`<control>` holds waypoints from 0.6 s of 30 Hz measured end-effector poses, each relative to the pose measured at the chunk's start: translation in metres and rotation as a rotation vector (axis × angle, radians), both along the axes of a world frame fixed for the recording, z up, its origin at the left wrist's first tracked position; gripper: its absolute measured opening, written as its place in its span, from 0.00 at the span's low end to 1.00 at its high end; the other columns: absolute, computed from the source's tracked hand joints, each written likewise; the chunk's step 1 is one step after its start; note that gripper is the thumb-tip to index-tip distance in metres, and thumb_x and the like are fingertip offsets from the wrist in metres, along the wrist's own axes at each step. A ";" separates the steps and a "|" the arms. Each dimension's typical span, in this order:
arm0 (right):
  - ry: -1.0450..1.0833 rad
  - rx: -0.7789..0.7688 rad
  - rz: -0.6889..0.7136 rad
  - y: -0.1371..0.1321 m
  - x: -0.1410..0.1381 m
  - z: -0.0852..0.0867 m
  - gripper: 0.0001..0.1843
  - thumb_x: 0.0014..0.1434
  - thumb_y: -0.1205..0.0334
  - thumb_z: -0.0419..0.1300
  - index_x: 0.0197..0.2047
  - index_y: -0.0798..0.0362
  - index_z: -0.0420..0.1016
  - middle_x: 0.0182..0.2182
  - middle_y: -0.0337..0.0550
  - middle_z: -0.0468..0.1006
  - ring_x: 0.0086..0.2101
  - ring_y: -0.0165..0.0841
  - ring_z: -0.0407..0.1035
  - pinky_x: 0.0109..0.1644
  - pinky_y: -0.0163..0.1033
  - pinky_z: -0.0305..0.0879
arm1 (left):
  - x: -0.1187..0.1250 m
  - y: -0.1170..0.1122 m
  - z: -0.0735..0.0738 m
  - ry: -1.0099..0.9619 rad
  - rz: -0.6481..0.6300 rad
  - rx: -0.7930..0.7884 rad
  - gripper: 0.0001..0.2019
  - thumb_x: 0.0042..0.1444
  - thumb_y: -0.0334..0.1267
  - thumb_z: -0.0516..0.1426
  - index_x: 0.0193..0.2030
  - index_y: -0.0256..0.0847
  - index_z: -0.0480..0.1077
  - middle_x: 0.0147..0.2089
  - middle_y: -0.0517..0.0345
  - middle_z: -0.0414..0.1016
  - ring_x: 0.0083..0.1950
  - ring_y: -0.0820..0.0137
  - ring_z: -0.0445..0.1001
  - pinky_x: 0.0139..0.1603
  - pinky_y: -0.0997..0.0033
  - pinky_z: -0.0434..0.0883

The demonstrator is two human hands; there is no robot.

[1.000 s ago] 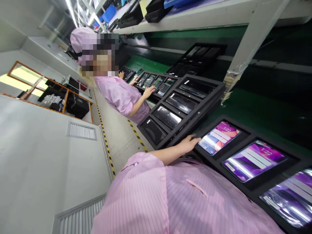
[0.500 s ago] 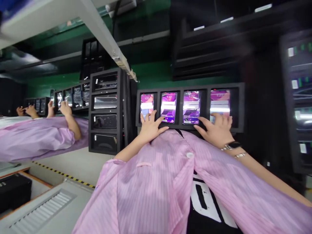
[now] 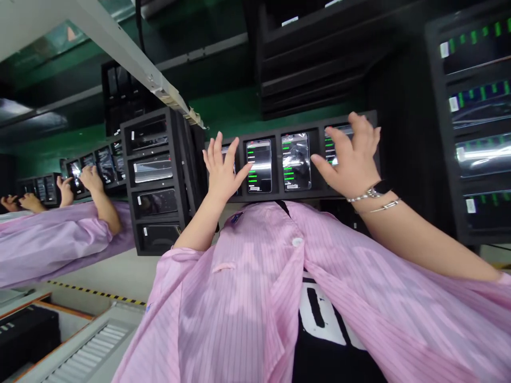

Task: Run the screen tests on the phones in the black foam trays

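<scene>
Four phones (image 3: 259, 165) lay one per slot in the black tray (image 3: 277, 165) right in front of the wearer. Middle two were fully visible: dark screens, green and white text. Left hand (image 3: 222, 174) was spread over the leftmost one, right hand (image 3: 354, 164) over the rightmost. Both hands were empty, fingers apart; couldn't tell if fingertips touched glass. Left-side tray (image 3: 174, 175) held four dark units; right-side tray (image 3: 439, 106) held more, green on screen. Co-worker's hand (image 3: 91, 180) was farther left.
</scene>
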State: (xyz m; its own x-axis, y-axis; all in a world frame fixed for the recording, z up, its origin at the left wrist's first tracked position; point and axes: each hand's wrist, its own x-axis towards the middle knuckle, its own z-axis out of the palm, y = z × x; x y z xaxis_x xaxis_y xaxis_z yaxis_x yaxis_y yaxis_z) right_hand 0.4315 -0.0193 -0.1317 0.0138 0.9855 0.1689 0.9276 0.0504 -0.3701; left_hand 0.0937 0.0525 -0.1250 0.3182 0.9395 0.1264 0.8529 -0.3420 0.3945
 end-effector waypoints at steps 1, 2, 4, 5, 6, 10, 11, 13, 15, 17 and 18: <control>0.006 -0.012 0.025 -0.008 -0.004 -0.001 0.36 0.73 0.38 0.51 0.74 0.53 0.63 0.76 0.63 0.49 0.74 0.63 0.43 0.75 0.77 0.40 | -0.003 -0.011 -0.001 -0.001 -0.007 -0.009 0.41 0.65 0.69 0.54 0.77 0.49 0.62 0.85 0.45 0.45 0.86 0.42 0.39 0.82 0.29 0.38; 0.015 -0.027 0.046 -0.016 -0.008 -0.004 0.36 0.73 0.37 0.52 0.72 0.54 0.64 0.75 0.65 0.51 0.74 0.63 0.44 0.75 0.77 0.41 | -0.005 -0.023 -0.003 0.003 -0.015 -0.026 0.40 0.66 0.69 0.54 0.76 0.48 0.64 0.85 0.44 0.46 0.86 0.42 0.40 0.82 0.30 0.38; 0.034 -0.065 0.082 -0.030 -0.016 -0.017 0.35 0.72 0.39 0.53 0.71 0.55 0.66 0.74 0.65 0.55 0.74 0.63 0.46 0.74 0.78 0.42 | -0.008 -0.045 -0.012 0.017 -0.030 -0.065 0.37 0.66 0.67 0.54 0.75 0.48 0.66 0.84 0.44 0.48 0.86 0.43 0.42 0.82 0.30 0.39; 0.045 -0.081 0.098 -0.036 -0.019 -0.024 0.35 0.72 0.40 0.53 0.71 0.55 0.66 0.73 0.64 0.57 0.73 0.63 0.47 0.75 0.78 0.43 | -0.009 -0.054 -0.018 0.024 -0.032 -0.081 0.36 0.67 0.66 0.54 0.74 0.48 0.66 0.84 0.43 0.49 0.85 0.44 0.42 0.82 0.30 0.39; 0.056 -0.090 0.113 -0.040 -0.023 -0.031 0.34 0.72 0.41 0.53 0.71 0.55 0.66 0.73 0.63 0.59 0.73 0.62 0.47 0.75 0.78 0.42 | -0.009 -0.060 -0.023 0.031 -0.032 -0.093 0.35 0.67 0.65 0.54 0.74 0.48 0.66 0.83 0.43 0.50 0.85 0.44 0.43 0.82 0.30 0.40; 0.077 -0.114 0.162 -0.046 -0.034 -0.046 0.33 0.72 0.42 0.52 0.71 0.53 0.66 0.72 0.60 0.64 0.73 0.60 0.49 0.76 0.77 0.38 | -0.003 -0.070 -0.036 0.069 -0.004 -0.116 0.34 0.68 0.61 0.56 0.74 0.46 0.66 0.82 0.42 0.54 0.85 0.45 0.44 0.83 0.31 0.42; 0.072 -0.118 0.163 -0.046 -0.035 -0.047 0.33 0.72 0.42 0.52 0.71 0.53 0.67 0.71 0.60 0.64 0.73 0.60 0.50 0.76 0.76 0.37 | -0.001 -0.070 -0.036 0.083 0.004 -0.124 0.33 0.68 0.60 0.57 0.74 0.46 0.67 0.82 0.42 0.55 0.85 0.45 0.45 0.83 0.32 0.42; 0.059 -0.119 0.149 -0.047 -0.038 -0.046 0.32 0.72 0.43 0.52 0.70 0.53 0.69 0.71 0.59 0.65 0.73 0.59 0.50 0.77 0.75 0.37 | 0.003 -0.070 -0.034 0.117 0.015 -0.140 0.32 0.68 0.58 0.57 0.74 0.46 0.67 0.81 0.43 0.57 0.84 0.46 0.48 0.83 0.33 0.42; 0.053 -0.110 0.133 -0.047 -0.039 -0.045 0.32 0.72 0.43 0.52 0.70 0.53 0.70 0.71 0.60 0.65 0.73 0.59 0.51 0.77 0.74 0.38 | 0.005 -0.070 -0.031 0.148 0.018 -0.146 0.31 0.68 0.58 0.57 0.73 0.47 0.68 0.81 0.44 0.58 0.84 0.46 0.51 0.84 0.34 0.42; 0.052 -0.101 0.125 -0.048 -0.040 -0.046 0.31 0.72 0.43 0.52 0.69 0.53 0.71 0.71 0.60 0.65 0.73 0.59 0.52 0.76 0.75 0.38 | 0.006 -0.070 -0.028 0.168 0.017 -0.143 0.29 0.69 0.57 0.57 0.72 0.49 0.70 0.81 0.46 0.59 0.83 0.47 0.53 0.83 0.33 0.43; 0.053 -0.097 0.124 -0.048 -0.040 -0.046 0.31 0.72 0.43 0.52 0.68 0.53 0.71 0.71 0.60 0.65 0.73 0.59 0.52 0.76 0.75 0.39 | 0.006 -0.071 -0.028 0.174 0.017 -0.140 0.28 0.69 0.57 0.57 0.71 0.50 0.71 0.81 0.46 0.60 0.82 0.47 0.54 0.83 0.33 0.43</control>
State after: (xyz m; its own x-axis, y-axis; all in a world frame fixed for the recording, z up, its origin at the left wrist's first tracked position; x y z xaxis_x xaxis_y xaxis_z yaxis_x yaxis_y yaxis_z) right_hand 0.3917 -0.0673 -0.1778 -0.1024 0.9919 0.0749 0.8958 0.1247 -0.4267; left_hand 0.0996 -0.0185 -0.1525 0.3076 0.9495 -0.0612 0.9175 -0.2789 0.2837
